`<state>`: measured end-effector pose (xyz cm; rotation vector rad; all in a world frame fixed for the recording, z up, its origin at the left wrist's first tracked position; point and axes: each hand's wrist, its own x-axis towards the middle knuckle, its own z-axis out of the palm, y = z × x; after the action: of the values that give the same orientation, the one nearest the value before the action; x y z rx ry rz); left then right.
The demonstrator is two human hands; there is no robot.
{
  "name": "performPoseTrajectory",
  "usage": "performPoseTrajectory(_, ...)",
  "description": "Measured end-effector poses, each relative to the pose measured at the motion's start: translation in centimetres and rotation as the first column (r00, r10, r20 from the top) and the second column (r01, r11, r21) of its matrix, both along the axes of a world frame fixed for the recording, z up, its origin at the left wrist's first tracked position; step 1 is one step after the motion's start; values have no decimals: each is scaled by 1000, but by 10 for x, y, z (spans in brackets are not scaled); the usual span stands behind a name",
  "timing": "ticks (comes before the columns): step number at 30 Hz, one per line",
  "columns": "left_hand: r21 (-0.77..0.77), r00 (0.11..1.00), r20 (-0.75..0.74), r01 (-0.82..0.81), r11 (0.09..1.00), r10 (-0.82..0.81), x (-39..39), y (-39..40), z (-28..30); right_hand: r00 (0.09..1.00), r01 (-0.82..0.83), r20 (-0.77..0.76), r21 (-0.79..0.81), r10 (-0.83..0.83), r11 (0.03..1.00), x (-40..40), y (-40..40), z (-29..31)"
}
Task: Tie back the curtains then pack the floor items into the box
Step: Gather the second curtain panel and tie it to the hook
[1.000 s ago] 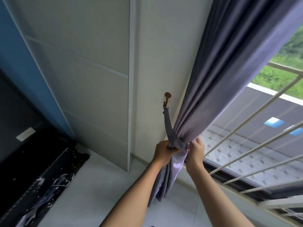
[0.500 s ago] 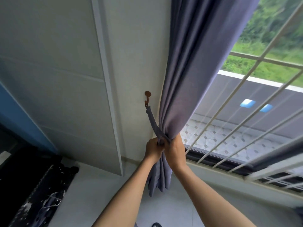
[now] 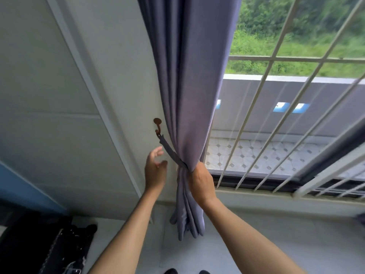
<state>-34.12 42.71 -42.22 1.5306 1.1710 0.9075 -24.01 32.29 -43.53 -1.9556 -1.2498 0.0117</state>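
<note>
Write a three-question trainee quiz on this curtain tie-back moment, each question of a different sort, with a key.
1. True or false: the left hand grips the curtain.
2. Multiple choice: the upper end of the tieback strap hangs from
A. the window bars
B. the brown wall hook
C. the left hand
3. Fill in: the right hand holds the curtain just below the ____.

Key
1. False: the left hand is open and apart from the cloth.
2. B: the strap runs from the hook down round the gathered curtain.
3. Strap: the right hand's fingers curl round the bunched cloth there.
</note>
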Motion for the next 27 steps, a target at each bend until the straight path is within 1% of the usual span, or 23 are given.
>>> performPoseTrajectory(1,61,999,30,15,998,-17,0,7,10,1000,-5,-3,2,5,1000,2,0,0)
performPoseTrajectory(2,87,997,38,64,994,-68,1,13,21,1000,-10,-8,5,10,1000,3,-1,1)
performPoseTrajectory(4,24,979,30,199,980,-200,11,18,40,999,-23,-30,-11,22,1000,5,-1,-1)
performPoseTrajectory(6,-83,960,16,281,956,-281,23,19,46,999,-29,-30,-43,28,999,6,0,-3)
performPoseTrajectory(8,-176,955,7,293,940,-296,31,19,43,999,-36,4,-50,36,998,7,0,-3)
performPoseTrajectory(11,-322,941,-84,286,902,-328,36,23,40,997,-72,40,-6,73,997,8,-1,2)
performPoseTrajectory(13,-419,921,-146,272,866,-360,41,28,42,993,-99,67,18,98,995,10,0,5)
performPoseTrajectory(16,-546,894,-167,268,794,-417,45,35,41,987,-136,92,14,134,991,11,2,5)
performPoseTrajectory(19,-590,846,-160,331,736,-509,44,38,45,986,-147,78,26,145,989,13,3,5)
performPoseTrajectory(23,-621,744,-330,292,727,-581,48,45,56,983,-145,125,56,137,988,15,4,5)
performPoseTrajectory(24,-616,733,-346,292,731,-585,49,46,58,983,-142,126,62,134,988,15,4,5)
performPoseTrajectory(25,-610,745,-331,299,733,-579,49,46,60,984,-139,119,61,131,988,16,4,5)
performPoseTrajectory(27,-613,818,-191,332,717,-543,47,46,57,986,-132,110,41,126,990,19,3,2)
